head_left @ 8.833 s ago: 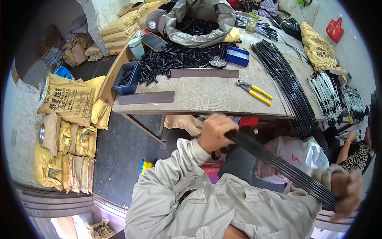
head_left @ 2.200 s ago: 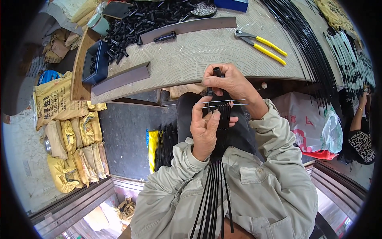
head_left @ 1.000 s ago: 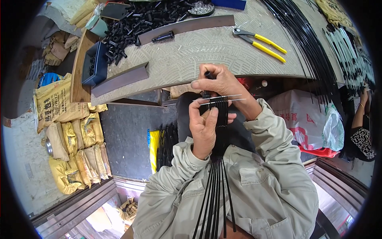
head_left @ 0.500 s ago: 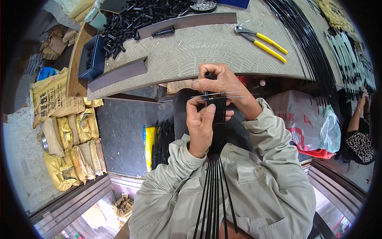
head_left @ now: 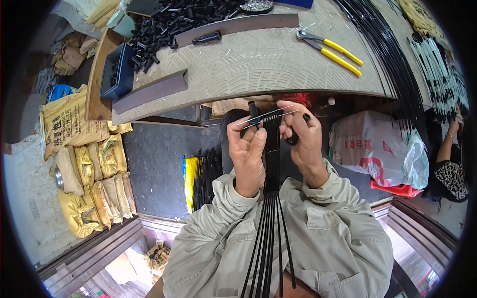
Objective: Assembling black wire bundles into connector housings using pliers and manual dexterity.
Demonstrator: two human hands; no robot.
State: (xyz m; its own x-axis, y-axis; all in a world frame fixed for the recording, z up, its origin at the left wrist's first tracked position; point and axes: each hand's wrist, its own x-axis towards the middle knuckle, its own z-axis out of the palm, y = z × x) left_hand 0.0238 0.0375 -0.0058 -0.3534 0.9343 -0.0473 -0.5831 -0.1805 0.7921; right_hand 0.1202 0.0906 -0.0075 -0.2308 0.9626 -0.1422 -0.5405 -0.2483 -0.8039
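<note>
left hand, head view: from where i stand, the left hand (head_left: 248,156) is pinched narrow at the edge of the flat row of black rods (head_left: 272,149); a black tube (head_left: 252,108) juts up beside its fingers;
right hand: the right hand (head_left: 305,141) is half curled, fingertips at the thin pale wire (head_left: 286,108); a dark tubular piece (head_left: 306,117) shows in it;
rod row: between both hands, tails fanned over the shirt (head_left: 318,243);
good handling: i'd keep rod tips level, grip light, wire straight; a bent wire could snag
</note>
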